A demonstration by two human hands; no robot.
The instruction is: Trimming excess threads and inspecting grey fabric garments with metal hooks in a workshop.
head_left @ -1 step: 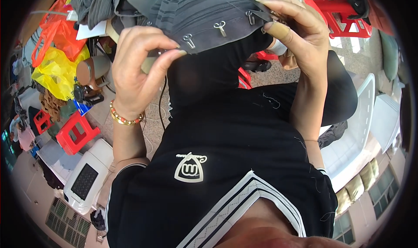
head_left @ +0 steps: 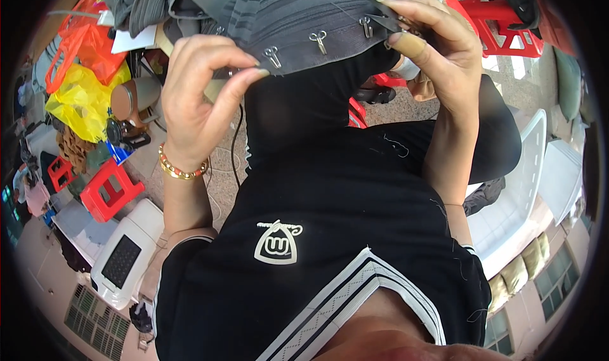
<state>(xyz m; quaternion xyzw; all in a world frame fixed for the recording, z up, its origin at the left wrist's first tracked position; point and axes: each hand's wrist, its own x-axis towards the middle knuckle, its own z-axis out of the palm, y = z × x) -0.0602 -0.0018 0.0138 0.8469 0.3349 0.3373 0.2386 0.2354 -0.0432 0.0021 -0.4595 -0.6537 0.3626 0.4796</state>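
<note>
Very little has been changed since the earlier picture: the left hand [head_left: 190, 104] has been shifted a touch to the left and the right hand [head_left: 447, 57] a touch to the right, so a marginally wider span is made between them. By this, it is judged, the work has hardly been advanced, and the cloth is simply being kept spread. The grey fabric [head_left: 304, 19] is held up at the top centre of the frame, with its lower edge pinched between the left thumb and forefinger. Three metal hooks [head_left: 318, 42] are seen along that edge. A dark pointed tool [head_left: 386, 22] is gripped by the right fingers; whether cloth is also caught there cannot be told.

As for writing, a pale shield-shaped emblem [head_left: 276, 248], topped by a line of script, is carried on the black shirt [head_left: 330, 196] at the lower centre. No lettering can be made out on the fabric, and no label is seen on it
</note>
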